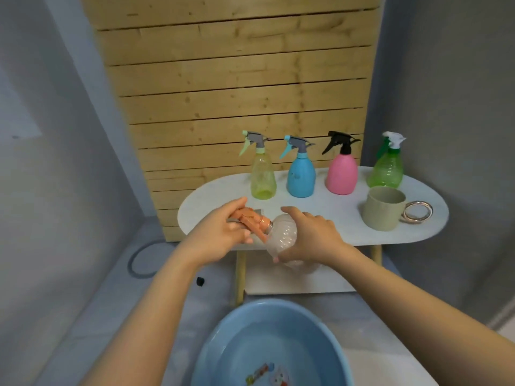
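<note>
A clear bottle [284, 236] is held in the air at the near edge of the table [334, 221], above and beyond the basin [223, 338]. It is tipped well over, with the neck to the left and slightly up and the base down to the right. The body is clasped from above by the right hand [309, 235], whose grip is wrapped round the widest part. The orange spray head [250, 218] sits on the neck and is enclosed by the left hand [223, 232]. That grip is closed round it, fingers curled over it (whether the head is screwed fully home cannot be told). The two hands are kept near each other but apart, and the collar of the spray head is seen between them.

Four more bottles are stood upright in a row along the far side of the table — a yellow bottle [262, 176], a blue bottle [301, 175], a pink bottle [342, 174] and a green bottle [386, 169]. A mug [383, 208] is set just in front of the green bottle, its ring handle turned to the right. The row is backed by a wooden panel [237, 79]. The basin — blue and round — is cut off by the bottom edge, and a coloured print is seen on its floor.
</note>
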### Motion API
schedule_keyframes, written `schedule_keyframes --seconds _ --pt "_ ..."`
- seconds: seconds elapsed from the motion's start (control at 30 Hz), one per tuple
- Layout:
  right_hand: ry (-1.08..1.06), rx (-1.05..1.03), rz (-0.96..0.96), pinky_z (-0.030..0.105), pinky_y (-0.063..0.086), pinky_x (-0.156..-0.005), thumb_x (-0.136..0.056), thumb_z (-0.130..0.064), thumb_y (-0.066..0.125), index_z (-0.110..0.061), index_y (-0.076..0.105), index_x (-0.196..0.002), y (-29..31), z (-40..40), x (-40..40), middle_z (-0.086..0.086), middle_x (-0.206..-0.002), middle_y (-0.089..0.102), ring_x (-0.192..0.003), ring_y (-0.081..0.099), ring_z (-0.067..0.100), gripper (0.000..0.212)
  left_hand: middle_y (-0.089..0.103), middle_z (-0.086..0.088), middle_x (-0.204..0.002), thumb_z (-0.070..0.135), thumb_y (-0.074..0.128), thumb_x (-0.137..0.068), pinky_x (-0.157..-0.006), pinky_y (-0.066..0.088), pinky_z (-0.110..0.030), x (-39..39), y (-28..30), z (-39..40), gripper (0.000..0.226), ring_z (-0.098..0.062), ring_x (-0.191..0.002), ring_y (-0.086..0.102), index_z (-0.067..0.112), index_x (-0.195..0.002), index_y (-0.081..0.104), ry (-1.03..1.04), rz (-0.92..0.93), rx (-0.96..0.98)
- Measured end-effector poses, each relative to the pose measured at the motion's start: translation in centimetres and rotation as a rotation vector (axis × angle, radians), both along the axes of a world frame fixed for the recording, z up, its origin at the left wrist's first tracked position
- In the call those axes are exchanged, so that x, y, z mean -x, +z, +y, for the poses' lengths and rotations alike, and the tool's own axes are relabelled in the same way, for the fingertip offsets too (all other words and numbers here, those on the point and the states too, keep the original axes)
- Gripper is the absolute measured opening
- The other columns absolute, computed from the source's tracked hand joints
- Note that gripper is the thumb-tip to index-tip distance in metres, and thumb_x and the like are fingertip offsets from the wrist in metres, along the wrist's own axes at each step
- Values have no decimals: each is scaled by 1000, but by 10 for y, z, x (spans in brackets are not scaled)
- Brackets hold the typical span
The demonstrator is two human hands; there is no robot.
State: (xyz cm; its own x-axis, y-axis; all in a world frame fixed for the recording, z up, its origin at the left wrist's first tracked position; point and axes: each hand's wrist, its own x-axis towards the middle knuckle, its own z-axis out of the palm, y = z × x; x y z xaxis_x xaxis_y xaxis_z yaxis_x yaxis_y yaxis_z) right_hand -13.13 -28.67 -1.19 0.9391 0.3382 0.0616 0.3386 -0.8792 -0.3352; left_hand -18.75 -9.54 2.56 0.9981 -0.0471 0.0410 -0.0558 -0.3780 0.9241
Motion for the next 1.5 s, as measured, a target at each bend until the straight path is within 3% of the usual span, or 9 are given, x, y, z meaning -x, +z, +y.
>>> schedule_keyframes --seconds 0.13,0.23,0.4,0.63,0.83,0.93,1.1,1.4,1.5 --pt "60 73 -113 37 31 -93 -52 -62 75 -32 26 -139 -6 -11 -2 -3 -135 47 -117 44 27 105 71 3 -80 34 69 -84 -64 52 -27 -17 -7 2 16 -11 -67 66 21 -93 69 133 -143 -340" --pt "131 81 -226 35 27 -96 -52 -59 77 -34 24 -141 -5 -15 -12 -7 -138 42 -121 39 24 106 66 -3 -65 49 59 -87 -64 49 -35 -37 -20 -1 38 -21 -63 63 15 -68 60 365 -221 -436" --pt "39 30 -252 37 26 -99 -52 -55 79 -32 23 -142 -7 -29 -38 -5 -141 39 -126 37 24 108 60 -3 -48 39 60 -89 -47 39 -25 -71 -28 5 36 -8 -32 50 14 -63 58 533 -41 -73" --pt "-283 -21 -80 40 35 -95 -53 -63 76 -32 24 -140 -18 -74 -67 2 -134 47 -119 45 30 106 64 -5 -76 38 47 -97 -49 39 -25 -106 -43 2 30 -16 -61 55 14 -88 62 481 82 -123" --pt "-405 -81 31 32 39 -70 -57 -75 63 -22 30 -132 -20 -96 -68 2 -123 53 -109 55 26 98 65 -17 -83 21 46 -100 -63 52 -32 -124 -66 -3 22 -25 -63 55 9 -93 64 450 217 61" --pt "-443 -128 64 32 37 -71 -59 -76 61 -17 29 -132 -20 -100 -67 2 -125 52 -112 53 25 98 61 -16 -71 17 46 -100 -47 52 -24 -134 -73 -24 21 -24 -55 53 11 -83 58 475 219 134" --pt "-505 -136 163 34 40 -75 -64 -77 57 -10 28 -131 -20 -108 -68 4 -120 57 -110 55 27 100 55 -14 -62 19 45 -100 -47 44 -28 -151 -88 -45 23 -21 -42 47 5 -89 60 537 211 120" --pt "-433 -366 169 32 42 -73 -62 -70 66 -16 30 -132 -18 -102 -65 -1 -120 54 -110 53 22 95 68 -12 -65 27 64 -90 -57 56 -36 -155 -109 -59 23 -24 -52 64 4 -88 64 470 208 23" --pt "-404 -384 152 30 41 -74 -62 -69 67 -16 31 -131 -20 -99 -64 -1 -121 53 -111 52 22 94 71 -14 -77 25 65 -89 -49 56 -30 -148 -114 -71 26 -19 -56 67 -1 -93 61 468 164 -46"
